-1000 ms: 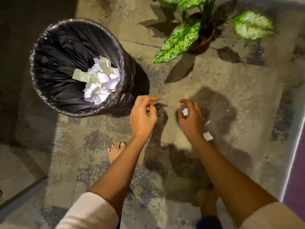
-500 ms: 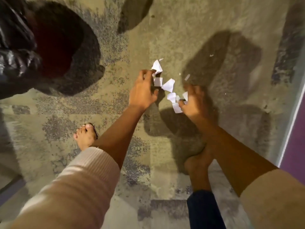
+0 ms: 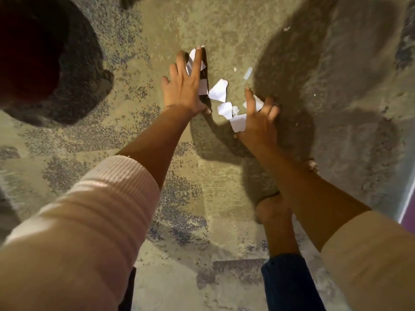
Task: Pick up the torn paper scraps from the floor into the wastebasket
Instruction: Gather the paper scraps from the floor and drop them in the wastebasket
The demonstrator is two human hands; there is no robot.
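Observation:
Several white torn paper scraps (image 3: 218,90) lie on the patterned carpet between my two hands. My left hand (image 3: 186,86) is flat on the floor with fingers spread, resting on the scraps at the left of the cluster. My right hand (image 3: 258,118) is on the floor at the right of the cluster, fingers curled over a larger scrap (image 3: 238,122) at its thumb side. A thin strip of paper (image 3: 248,73) and a few tiny bits lie a little farther away. The wastebasket (image 3: 27,57) shows only as a dark blurred shape at the upper left.
My bare right foot (image 3: 271,212) stands on the carpet under my right forearm, with a dark trouser leg below it. A purple surface with a light edge (image 3: 407,212) runs along the far right. Dark shadows fall on the carpet at the right.
The view has dropped closer to the floor. My left hand has flattened and spread onto the left scraps. My right hand has pressed down at the right scraps.

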